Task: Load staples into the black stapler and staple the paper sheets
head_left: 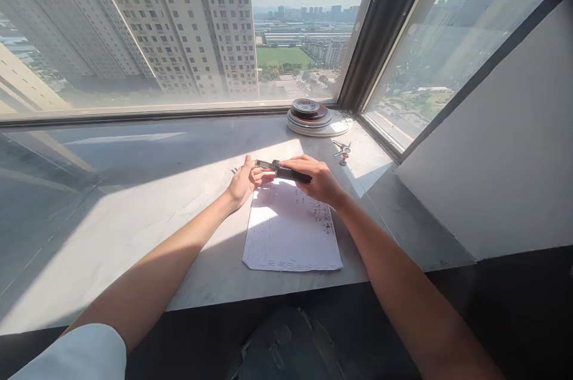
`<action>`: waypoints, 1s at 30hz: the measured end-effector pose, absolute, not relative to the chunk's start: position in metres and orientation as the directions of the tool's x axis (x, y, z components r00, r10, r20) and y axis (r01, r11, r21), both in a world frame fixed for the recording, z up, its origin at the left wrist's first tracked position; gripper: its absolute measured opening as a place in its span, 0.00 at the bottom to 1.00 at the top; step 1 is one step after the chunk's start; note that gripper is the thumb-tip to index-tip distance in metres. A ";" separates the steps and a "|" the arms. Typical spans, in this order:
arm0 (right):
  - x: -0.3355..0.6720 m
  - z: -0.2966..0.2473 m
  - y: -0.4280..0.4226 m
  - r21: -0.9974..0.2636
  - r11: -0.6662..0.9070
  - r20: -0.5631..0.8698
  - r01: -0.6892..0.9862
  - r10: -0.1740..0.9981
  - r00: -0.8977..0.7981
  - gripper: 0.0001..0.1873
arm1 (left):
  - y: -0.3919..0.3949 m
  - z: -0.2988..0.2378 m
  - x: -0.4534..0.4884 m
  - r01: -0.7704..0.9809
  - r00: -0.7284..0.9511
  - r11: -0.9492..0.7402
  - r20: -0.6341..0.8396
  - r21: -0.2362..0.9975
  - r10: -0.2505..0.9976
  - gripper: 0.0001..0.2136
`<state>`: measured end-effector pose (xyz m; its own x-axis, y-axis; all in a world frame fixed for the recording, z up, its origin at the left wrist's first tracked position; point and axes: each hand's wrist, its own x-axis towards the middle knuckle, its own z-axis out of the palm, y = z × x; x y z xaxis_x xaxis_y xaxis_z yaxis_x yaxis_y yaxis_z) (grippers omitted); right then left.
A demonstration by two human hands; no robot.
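Both hands meet above the far edge of a printed sheet (290, 231), which lies on the window ledge (156, 189) near its front edge. We see the right hand (314, 179) with fingers curled over a slim black tool (286, 172), pinching its body. The left hand (244, 181) pinches the metal end, probably to steady it. A stack of plates (313, 119) sits in the far right corner, out of the way, with keys (342, 151) just beside it. The sheet's print is too small to read.
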<state>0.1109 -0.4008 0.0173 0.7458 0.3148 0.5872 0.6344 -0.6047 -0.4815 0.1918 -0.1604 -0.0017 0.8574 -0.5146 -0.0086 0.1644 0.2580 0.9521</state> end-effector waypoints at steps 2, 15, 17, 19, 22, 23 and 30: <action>0.111 0.018 -0.398 -0.338 -0.674 0.602 0.657 0.381 0.701 0.25 | -0.161 0.000 0.193 0.218 0.848 0.267 -0.047 0.939 -0.527 0.32; 0.116 0.020 -0.386 -0.178 -0.752 0.582 0.635 0.440 0.684 0.14 | -0.155 -0.002 0.198 0.273 0.807 0.314 -0.039 0.910 -0.589 0.11; 0.115 0.022 -0.387 -0.140 -0.759 0.598 0.636 0.447 0.665 0.15 | -0.156 -0.003 0.198 0.251 0.818 0.286 -0.045 0.925 -0.573 0.10; 0.115 0.023 -0.387 -0.120 -0.764 0.600 0.634 0.453 0.659 0.15 | -0.156 -0.002 0.198 0.245 0.842 0.256 -0.075 0.935 -0.534 0.09; 0.115 0.022 -0.386 -0.094 -0.780 0.595 0.619 0.455 0.663 0.16 | -0.157 -0.002 0.198 0.237 0.871 0.230 -0.102 0.944 -0.480 0.08; 0.116 0.021 -0.386 -0.095 -0.789 0.599 0.607 0.442 0.668 0.17 | -0.157 -0.002 0.198 0.233 0.878 0.226 -0.104 0.946 -0.467 0.08; 0.121 0.010 -0.400 -0.529 -0.733 0.618 0.428 0.013 0.786 0.12 | -0.153 0.006 0.195 0.166 0.893 0.244 -0.040 0.955 -0.449 0.13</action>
<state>0.1210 -0.4004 0.0102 0.7861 0.0128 0.6180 0.4277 -0.7330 -0.5289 0.1947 -0.1531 0.0062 0.8926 -0.4490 -0.0404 0.1660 0.2441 0.9554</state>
